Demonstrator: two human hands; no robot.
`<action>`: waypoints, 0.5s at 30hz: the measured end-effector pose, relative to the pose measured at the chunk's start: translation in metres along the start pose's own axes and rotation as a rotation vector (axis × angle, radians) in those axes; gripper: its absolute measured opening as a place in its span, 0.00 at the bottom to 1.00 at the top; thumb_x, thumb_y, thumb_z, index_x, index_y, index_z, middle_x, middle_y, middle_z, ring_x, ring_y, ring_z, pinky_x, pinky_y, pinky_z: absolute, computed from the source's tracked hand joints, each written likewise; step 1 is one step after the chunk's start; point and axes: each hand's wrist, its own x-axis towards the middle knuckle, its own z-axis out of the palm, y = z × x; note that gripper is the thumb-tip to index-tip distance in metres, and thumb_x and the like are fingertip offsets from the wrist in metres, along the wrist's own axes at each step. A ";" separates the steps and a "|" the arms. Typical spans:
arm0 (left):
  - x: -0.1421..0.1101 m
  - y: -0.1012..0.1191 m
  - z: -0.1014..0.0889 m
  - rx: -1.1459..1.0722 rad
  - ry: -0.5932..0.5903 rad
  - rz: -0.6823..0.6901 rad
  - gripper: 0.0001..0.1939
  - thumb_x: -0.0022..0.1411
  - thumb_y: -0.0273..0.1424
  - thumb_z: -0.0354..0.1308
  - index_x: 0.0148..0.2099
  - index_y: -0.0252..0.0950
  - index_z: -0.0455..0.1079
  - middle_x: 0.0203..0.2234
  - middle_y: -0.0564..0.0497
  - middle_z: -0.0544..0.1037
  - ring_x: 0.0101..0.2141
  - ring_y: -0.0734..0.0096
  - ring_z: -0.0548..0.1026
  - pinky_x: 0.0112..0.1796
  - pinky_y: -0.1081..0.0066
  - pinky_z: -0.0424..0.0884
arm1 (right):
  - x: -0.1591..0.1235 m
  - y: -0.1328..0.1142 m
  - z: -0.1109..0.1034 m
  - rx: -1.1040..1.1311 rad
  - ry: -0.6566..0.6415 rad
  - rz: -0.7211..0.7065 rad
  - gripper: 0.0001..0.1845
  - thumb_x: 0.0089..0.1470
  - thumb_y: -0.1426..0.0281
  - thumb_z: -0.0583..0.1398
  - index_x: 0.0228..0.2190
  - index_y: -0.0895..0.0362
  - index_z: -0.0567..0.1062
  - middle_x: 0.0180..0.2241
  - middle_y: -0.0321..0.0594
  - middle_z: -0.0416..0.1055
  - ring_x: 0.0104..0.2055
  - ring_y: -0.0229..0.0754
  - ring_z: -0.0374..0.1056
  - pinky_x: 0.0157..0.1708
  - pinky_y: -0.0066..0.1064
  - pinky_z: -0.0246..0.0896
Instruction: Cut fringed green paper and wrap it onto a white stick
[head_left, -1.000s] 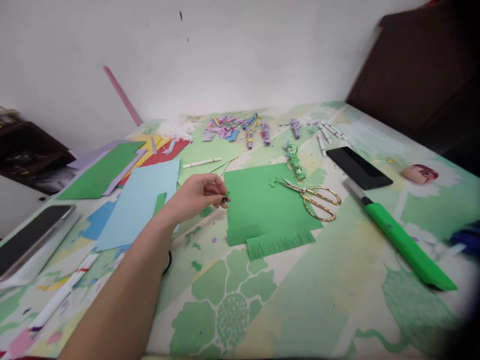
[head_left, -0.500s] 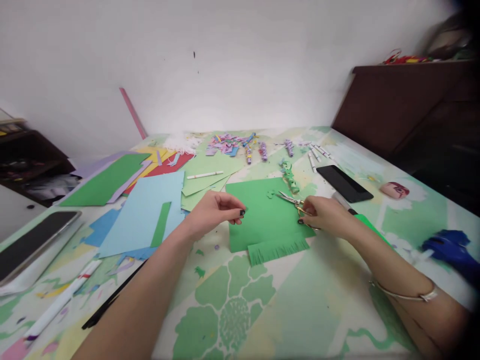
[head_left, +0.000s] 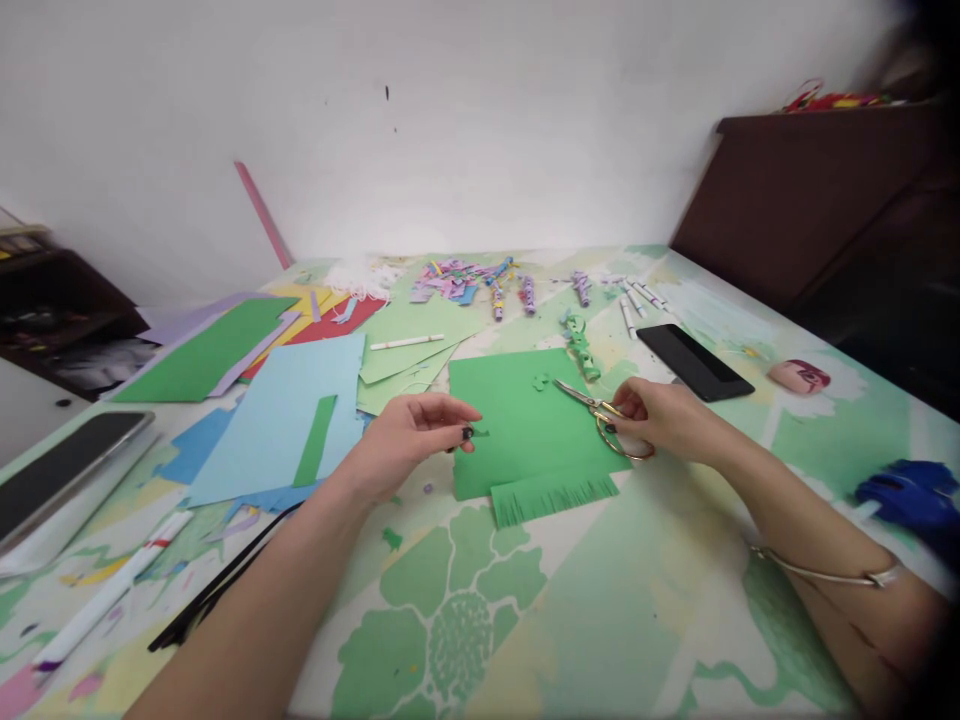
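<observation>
My left hand (head_left: 416, 437) is closed in a pinch over the left edge of a green paper sheet (head_left: 517, 420); a small green paper scrap (head_left: 482, 433) shows at its fingertips. With its fingers closed on the gold handle, my right hand (head_left: 664, 420) grips the scissors (head_left: 589, 398), whose blades lie slightly apart over the sheet's right side. A fringed green paper strip (head_left: 555, 498) lies along the sheet's lower edge. Near the blade tips is a small green cutout (head_left: 541, 382). Behind it sits a curled green paper piece (head_left: 580, 345).
Coloured sheets, including light blue paper (head_left: 277, 420) with a plain green strip (head_left: 315, 440), spread left. A phone (head_left: 67, 480) and a white marker (head_left: 112, 590) lie nearer. Paper scraps (head_left: 450, 280) are at the back; a black tablet-like slab (head_left: 694, 360) and blue object (head_left: 911, 500) lie right.
My right hand has come in from the right and taken hold of the scissors' handle. My left hand has moved slightly right and nearer, still pinching. My right arm now covers the green-handled knife.
</observation>
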 end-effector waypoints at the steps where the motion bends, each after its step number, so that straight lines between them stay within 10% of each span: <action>1: 0.000 0.000 0.000 -0.020 -0.005 -0.010 0.08 0.51 0.29 0.62 0.37 0.35 0.74 0.28 0.52 0.77 0.28 0.73 0.76 0.35 0.71 0.72 | -0.001 -0.001 -0.001 0.003 -0.007 0.009 0.09 0.46 0.64 0.59 0.31 0.55 0.70 0.27 0.37 0.75 0.29 0.41 0.70 0.26 0.27 0.56; 5: -0.002 0.000 0.000 -0.127 -0.042 -0.066 0.09 0.49 0.25 0.63 0.36 0.35 0.74 0.26 0.53 0.77 0.28 0.75 0.76 0.35 0.73 0.71 | -0.009 -0.006 -0.004 0.043 -0.014 0.053 0.14 0.40 0.67 0.61 0.33 0.55 0.70 0.23 0.36 0.74 0.25 0.41 0.68 0.24 0.28 0.55; 15: -0.006 0.002 -0.001 -0.259 -0.115 -0.135 0.10 0.47 0.20 0.61 0.35 0.35 0.73 0.17 0.58 0.68 0.36 0.65 0.78 0.40 0.69 0.71 | -0.034 -0.026 -0.012 0.950 -0.373 -0.053 0.27 0.42 0.59 0.66 0.45 0.54 0.72 0.26 0.37 0.68 0.24 0.36 0.62 0.20 0.26 0.54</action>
